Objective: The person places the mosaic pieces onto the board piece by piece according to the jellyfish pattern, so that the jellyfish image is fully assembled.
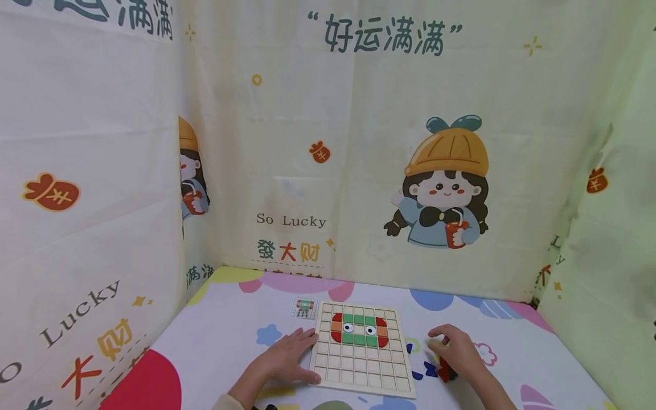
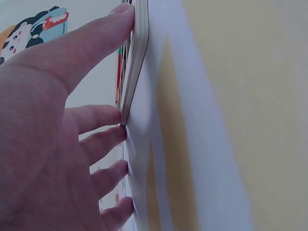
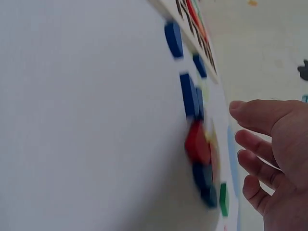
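A wooden grid board (image 1: 353, 378) lies on the table, with red, orange and green tiles (image 1: 361, 340) and two round eye pieces set in its upper rows. My left hand (image 1: 284, 359) rests against its left side, thumb at the near corner and fingers spread. The left wrist view shows the thumb touching the board's edge (image 2: 140, 43). To the right, my right hand (image 1: 458, 348) hovers near loose pieces, fingers loosely bent and nothing visible between them. Those pieces include a red block (image 3: 196, 144), blue blocks (image 3: 188, 96) and a green block (image 3: 224, 198).
A small pattern card (image 1: 304, 307) with a coloured figure lies beyond the board's left corner. Printed cloth walls (image 1: 287, 188) stand at the back and both sides. The tabletop (image 1: 215, 336) has a colourful print. A dark object (image 1: 269, 406) shows at the near edge.
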`<action>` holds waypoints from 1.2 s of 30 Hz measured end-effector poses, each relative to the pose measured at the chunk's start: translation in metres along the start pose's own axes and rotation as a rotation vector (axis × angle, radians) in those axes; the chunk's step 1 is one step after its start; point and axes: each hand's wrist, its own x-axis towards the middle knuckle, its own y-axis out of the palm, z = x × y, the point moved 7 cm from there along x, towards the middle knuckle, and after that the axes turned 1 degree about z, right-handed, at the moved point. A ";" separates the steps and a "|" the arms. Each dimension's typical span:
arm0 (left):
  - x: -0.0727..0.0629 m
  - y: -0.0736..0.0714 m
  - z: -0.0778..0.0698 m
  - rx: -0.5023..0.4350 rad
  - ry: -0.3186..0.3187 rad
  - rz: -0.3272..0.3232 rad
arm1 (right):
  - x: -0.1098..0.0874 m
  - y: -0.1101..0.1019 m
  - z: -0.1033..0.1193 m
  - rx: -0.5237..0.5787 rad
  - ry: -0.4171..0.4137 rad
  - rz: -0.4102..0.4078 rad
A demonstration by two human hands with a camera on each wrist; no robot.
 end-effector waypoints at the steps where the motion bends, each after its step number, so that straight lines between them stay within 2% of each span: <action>1: 0.000 0.000 0.000 -0.001 -0.002 0.001 | 0.000 -0.002 -0.006 0.000 0.014 0.005; 5: 0.000 0.001 0.000 -0.004 -0.011 0.006 | -0.002 -0.008 -0.030 -0.008 0.097 0.029; 9: 0.000 0.001 0.000 -0.004 -0.015 0.007 | -0.004 -0.012 -0.044 -0.014 0.153 0.048; 15: -0.001 0.000 -0.001 -0.003 -0.014 0.006 | -0.005 -0.016 -0.052 -0.051 0.166 0.040; 22: -0.001 0.000 -0.001 -0.010 -0.014 0.003 | -0.003 -0.018 -0.051 -0.074 0.159 0.016; 30: 0.002 0.001 0.001 -0.005 -0.005 -0.004 | -0.001 -0.011 -0.044 -0.017 0.177 0.019; 36: 0.001 0.001 0.000 -0.004 -0.005 -0.003 | -0.003 -0.006 -0.027 0.009 0.117 -0.021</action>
